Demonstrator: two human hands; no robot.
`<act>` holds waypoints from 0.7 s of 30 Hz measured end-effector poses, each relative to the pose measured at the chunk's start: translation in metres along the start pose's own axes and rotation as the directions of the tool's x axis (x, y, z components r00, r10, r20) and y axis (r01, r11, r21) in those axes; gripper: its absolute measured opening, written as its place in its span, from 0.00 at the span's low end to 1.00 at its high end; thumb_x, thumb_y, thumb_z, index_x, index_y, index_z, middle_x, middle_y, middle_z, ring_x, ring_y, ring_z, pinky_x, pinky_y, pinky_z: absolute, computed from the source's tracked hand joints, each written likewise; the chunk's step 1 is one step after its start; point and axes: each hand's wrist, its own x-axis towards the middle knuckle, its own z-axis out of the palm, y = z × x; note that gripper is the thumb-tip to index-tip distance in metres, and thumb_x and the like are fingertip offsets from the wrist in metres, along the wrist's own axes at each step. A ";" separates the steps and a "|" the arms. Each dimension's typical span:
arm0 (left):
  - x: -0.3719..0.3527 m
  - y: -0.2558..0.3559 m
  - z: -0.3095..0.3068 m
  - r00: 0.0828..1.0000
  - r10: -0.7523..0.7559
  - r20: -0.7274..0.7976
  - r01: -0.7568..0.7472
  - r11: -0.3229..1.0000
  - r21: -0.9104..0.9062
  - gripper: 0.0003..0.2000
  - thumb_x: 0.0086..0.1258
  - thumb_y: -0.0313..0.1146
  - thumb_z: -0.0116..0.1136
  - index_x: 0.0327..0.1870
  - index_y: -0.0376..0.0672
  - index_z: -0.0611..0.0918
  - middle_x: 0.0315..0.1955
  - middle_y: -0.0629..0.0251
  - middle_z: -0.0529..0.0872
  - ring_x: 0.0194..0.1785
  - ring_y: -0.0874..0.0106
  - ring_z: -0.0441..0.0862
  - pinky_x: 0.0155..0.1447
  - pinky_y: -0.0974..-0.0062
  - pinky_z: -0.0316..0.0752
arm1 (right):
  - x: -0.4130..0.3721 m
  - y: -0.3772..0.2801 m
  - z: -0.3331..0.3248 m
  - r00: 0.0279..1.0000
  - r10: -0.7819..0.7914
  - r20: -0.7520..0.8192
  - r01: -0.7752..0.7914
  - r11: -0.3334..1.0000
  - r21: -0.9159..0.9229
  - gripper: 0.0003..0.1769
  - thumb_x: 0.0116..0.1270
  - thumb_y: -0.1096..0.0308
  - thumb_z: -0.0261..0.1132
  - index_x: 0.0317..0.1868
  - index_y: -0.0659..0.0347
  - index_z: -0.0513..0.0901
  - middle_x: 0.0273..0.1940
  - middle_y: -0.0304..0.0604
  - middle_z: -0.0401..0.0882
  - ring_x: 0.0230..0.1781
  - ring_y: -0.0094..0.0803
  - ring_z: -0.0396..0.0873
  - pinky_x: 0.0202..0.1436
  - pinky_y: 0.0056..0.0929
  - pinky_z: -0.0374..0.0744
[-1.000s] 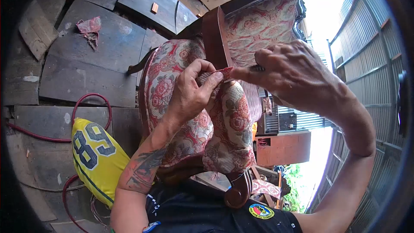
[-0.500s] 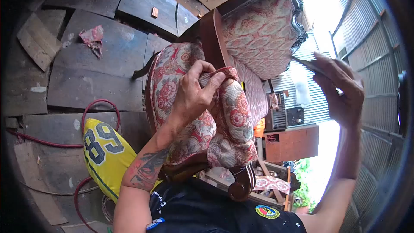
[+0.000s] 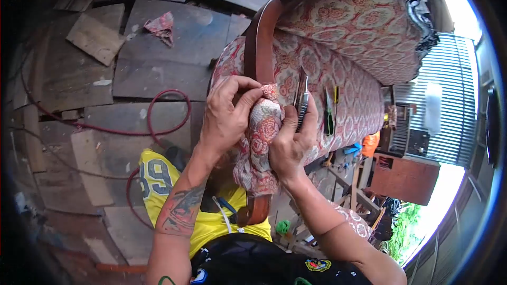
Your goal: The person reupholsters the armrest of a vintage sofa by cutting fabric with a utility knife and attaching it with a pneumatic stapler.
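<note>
My left hand (image 3: 227, 111) pinches the edge of the floral upholstery fabric (image 3: 264, 129) at the upper end of the padded armrest. That end meets the bare brown wooden arm (image 3: 260, 47) of the sofa. Closed around a slim, pointed metal tool with a ribbed silver handle (image 3: 302, 108), my right hand (image 3: 294, 140) rests against the right side of the same padding. The tool's tip points up and away from me, over the floral seat (image 3: 356, 108). Its exact kind is hard to make out. Fabric under my fingers is partly hidden.
A green-handled tool (image 3: 329, 119) and a thin yellow-and-black tool (image 3: 336, 97) lie on the seat. The carved backrest (image 3: 354, 21) rises beyond. On the board floor are a fabric scrap (image 3: 161, 27), a red hose (image 3: 174, 93) and a loose wooden board (image 3: 97, 37).
My right hand has come down from the far right to the armrest with the tool. My left hand still pinches the fabric. The view has shifted, showing more of the seat and its tools.
</note>
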 end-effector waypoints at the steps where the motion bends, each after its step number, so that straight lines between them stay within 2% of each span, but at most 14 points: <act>1: 0.002 -0.008 0.002 0.992 -0.114 0.050 0.120 0.981 -0.150 0.07 0.74 0.28 0.65 0.48 0.37 0.85 0.42 0.57 0.87 0.46 0.63 0.86 0.53 0.66 0.78 | 0.002 0.006 0.003 0.998 -0.052 -0.019 0.051 0.998 -0.046 0.21 0.76 0.79 0.60 0.67 0.72 0.75 0.52 0.59 0.85 0.49 0.48 0.86 0.55 0.39 0.82; 2: 0.000 -0.008 0.002 0.989 -0.139 0.056 0.146 0.981 -0.130 0.07 0.74 0.28 0.65 0.48 0.37 0.85 0.42 0.57 0.87 0.46 0.63 0.86 0.53 0.66 0.78 | 0.001 0.009 0.003 0.994 -0.106 -0.036 0.102 0.990 -0.098 0.21 0.76 0.79 0.61 0.67 0.71 0.75 0.52 0.60 0.85 0.48 0.50 0.87 0.54 0.40 0.83; 4: -0.003 -0.001 0.002 0.984 -0.157 0.084 0.170 0.972 -0.165 0.07 0.75 0.27 0.64 0.48 0.37 0.83 0.42 0.58 0.86 0.47 0.65 0.85 0.54 0.68 0.77 | 0.002 0.008 0.003 0.996 -0.075 -0.039 0.070 0.991 -0.115 0.19 0.77 0.77 0.62 0.66 0.70 0.77 0.50 0.60 0.86 0.46 0.51 0.88 0.51 0.41 0.83; 5: -0.003 0.005 0.000 0.993 -0.095 0.063 0.097 0.995 -0.033 0.07 0.75 0.28 0.64 0.49 0.37 0.83 0.43 0.58 0.87 0.48 0.62 0.84 0.55 0.66 0.77 | 0.002 0.005 0.002 1.000 0.027 -0.016 -0.028 0.997 -0.067 0.19 0.77 0.75 0.63 0.65 0.69 0.78 0.48 0.59 0.86 0.45 0.50 0.88 0.50 0.41 0.83; 6: -0.004 0.011 -0.001 0.990 -0.118 0.073 0.120 0.992 -0.028 0.07 0.75 0.28 0.64 0.49 0.37 0.83 0.43 0.58 0.87 0.48 0.62 0.84 0.55 0.66 0.77 | 0.001 0.004 0.001 0.992 0.127 0.010 -0.126 0.992 -0.026 0.18 0.77 0.74 0.64 0.63 0.69 0.79 0.47 0.59 0.86 0.44 0.50 0.87 0.49 0.41 0.83; 7: -0.004 0.014 -0.001 0.997 -0.004 0.074 -0.006 0.990 0.139 0.07 0.74 0.28 0.65 0.48 0.38 0.83 0.43 0.58 0.87 0.49 0.61 0.84 0.56 0.65 0.77 | 0.002 0.005 0.002 0.981 0.192 -0.001 -0.192 0.981 0.023 0.15 0.75 0.72 0.68 0.58 0.67 0.82 0.42 0.51 0.87 0.38 0.38 0.85 0.44 0.35 0.81; 8: -0.005 0.018 -0.002 0.990 0.107 0.095 -0.131 0.945 0.299 0.07 0.73 0.29 0.65 0.48 0.38 0.84 0.43 0.58 0.87 0.50 0.59 0.83 0.56 0.63 0.76 | 0.004 0.006 -0.001 0.979 0.205 0.009 -0.205 0.979 0.014 0.15 0.75 0.72 0.68 0.58 0.67 0.82 0.42 0.51 0.87 0.38 0.38 0.85 0.44 0.35 0.81; 11: -0.015 0.039 0.005 0.998 0.062 -0.016 -0.052 0.928 0.370 0.08 0.72 0.28 0.67 0.49 0.39 0.87 0.44 0.59 0.88 0.48 0.57 0.84 0.56 0.62 0.78 | 0.017 0.019 -0.014 0.852 0.463 0.244 -0.515 0.826 0.230 0.12 0.70 0.69 0.75 0.48 0.67 0.84 0.35 0.33 0.83 0.31 0.17 0.75 0.35 0.22 0.75; 12: -0.019 0.044 0.007 0.997 0.046 -0.064 -0.016 0.912 0.409 0.08 0.72 0.28 0.67 0.49 0.40 0.88 0.44 0.59 0.89 0.47 0.58 0.84 0.55 0.63 0.78 | 0.028 0.016 -0.023 0.767 0.527 0.365 -0.636 0.700 0.325 0.15 0.68 0.70 0.75 0.51 0.67 0.86 0.36 0.33 0.84 0.32 0.17 0.76 0.37 0.21 0.77; 15: -0.029 0.048 0.012 0.996 -0.003 -0.084 0.038 0.909 0.415 0.10 0.68 0.23 0.69 0.48 0.43 0.90 0.41 0.60 0.88 0.46 0.58 0.84 0.53 0.64 0.78 | 0.066 0.015 -0.029 0.743 0.323 0.586 -0.523 0.826 0.208 0.23 0.65 0.73 0.75 0.60 0.70 0.85 0.40 0.34 0.87 0.37 0.17 0.79 0.43 0.19 0.80; 16: -0.030 0.046 0.014 0.995 0.009 -0.099 0.037 0.894 0.446 0.10 0.66 0.22 0.70 0.47 0.44 0.90 0.41 0.60 0.87 0.46 0.58 0.84 0.52 0.64 0.78 | 0.077 0.012 -0.026 0.740 0.327 0.588 -0.530 0.821 0.210 0.23 0.65 0.73 0.75 0.60 0.70 0.85 0.40 0.34 0.87 0.37 0.17 0.79 0.43 0.19 0.80; 18: -0.031 0.043 0.016 0.994 0.024 -0.104 0.027 0.888 0.459 0.13 0.62 0.20 0.71 0.47 0.44 0.90 0.40 0.60 0.86 0.46 0.58 0.83 0.51 0.63 0.78 | 0.089 0.012 -0.023 0.623 0.167 0.764 -0.458 0.870 0.183 0.21 0.65 0.73 0.75 0.58 0.69 0.86 0.40 0.34 0.87 0.37 0.16 0.79 0.42 0.20 0.80; 19: -0.031 0.041 0.016 0.995 0.053 -0.090 -0.004 0.879 0.477 0.13 0.62 0.19 0.71 0.47 0.45 0.90 0.41 0.61 0.86 0.46 0.58 0.83 0.52 0.63 0.78 | 0.089 0.018 -0.025 0.571 0.228 0.789 -0.499 0.859 0.114 0.16 0.65 0.74 0.74 0.54 0.68 0.88 0.39 0.33 0.87 0.37 0.15 0.79 0.41 0.20 0.79; 21: -0.033 0.041 0.016 0.995 0.069 -0.075 -0.022 0.864 0.502 0.14 0.61 0.18 0.71 0.46 0.45 0.90 0.42 0.61 0.86 0.47 0.58 0.83 0.53 0.62 0.78 | 0.082 0.024 -0.024 0.563 0.265 0.783 -0.550 0.827 0.115 0.14 0.66 0.74 0.74 0.51 0.67 0.89 0.37 0.32 0.87 0.35 0.15 0.79 0.40 0.20 0.79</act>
